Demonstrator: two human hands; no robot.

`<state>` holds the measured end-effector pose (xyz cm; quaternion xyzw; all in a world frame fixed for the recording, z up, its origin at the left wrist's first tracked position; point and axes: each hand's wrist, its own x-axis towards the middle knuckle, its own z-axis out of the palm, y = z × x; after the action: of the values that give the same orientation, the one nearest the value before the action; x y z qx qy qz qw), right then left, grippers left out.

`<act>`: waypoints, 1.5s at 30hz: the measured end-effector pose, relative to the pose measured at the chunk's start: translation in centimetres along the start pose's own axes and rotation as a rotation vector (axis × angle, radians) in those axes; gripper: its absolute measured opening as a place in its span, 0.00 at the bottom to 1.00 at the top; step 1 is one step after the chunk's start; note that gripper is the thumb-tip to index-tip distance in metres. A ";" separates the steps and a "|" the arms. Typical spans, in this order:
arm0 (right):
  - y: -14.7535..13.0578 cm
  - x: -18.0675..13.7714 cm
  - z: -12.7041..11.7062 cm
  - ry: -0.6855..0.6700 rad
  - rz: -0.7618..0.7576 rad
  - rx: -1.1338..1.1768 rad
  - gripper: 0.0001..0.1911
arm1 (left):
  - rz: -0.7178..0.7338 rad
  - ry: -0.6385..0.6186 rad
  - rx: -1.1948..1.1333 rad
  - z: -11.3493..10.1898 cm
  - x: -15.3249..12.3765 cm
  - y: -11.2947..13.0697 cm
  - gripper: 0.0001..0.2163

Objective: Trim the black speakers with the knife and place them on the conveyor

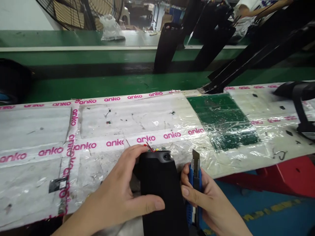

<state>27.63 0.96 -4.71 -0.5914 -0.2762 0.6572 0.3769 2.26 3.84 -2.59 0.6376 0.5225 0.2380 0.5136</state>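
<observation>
At the near edge of the plastic-wrapped bench (31,127), both your hands are full: your left hand (115,200) wraps one long black plastic casing (161,183), with red wires (149,147) at its far end. Your right hand (211,203) grips one blue utility knife (196,168), blade out, just beside the casing.

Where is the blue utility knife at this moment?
The blue utility knife is low, right of centre in the head view: the right hand holds it upright, blade up, just right of the black casing that the left hand grips.
</observation>
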 end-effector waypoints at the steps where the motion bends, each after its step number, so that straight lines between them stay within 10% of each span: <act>1: -0.1 0.0 0.0 -0.004 -0.002 0.001 0.27 | -0.007 -0.014 -0.027 0.3 0.3 0.1 0.40; 13: 0.4 -1.2 4.1 -0.239 0.024 0.014 0.24 | -0.050 0.064 -0.213 -0.1 -0.9 0.9 0.22; 17: -1.2 -1.4 4.3 -0.305 -0.383 -0.637 0.08 | -0.096 0.102 -0.101 -0.6 -1.6 1.0 0.22; 22: -2.8 -0.5 4.0 -0.107 -1.053 -1.427 0.13 | -0.048 0.130 -0.061 -0.4 -1.2 0.6 0.24; 45: -3.4 -0.6 3.5 -0.090 -1.031 -1.675 0.23 | -0.224 0.046 -0.245 -0.7 -1.1 0.0 0.27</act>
<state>24.77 2.62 -1.13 -0.4486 -0.8909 0.0262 0.0657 1.28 3.08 -2.06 0.5024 0.5689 0.2557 0.5988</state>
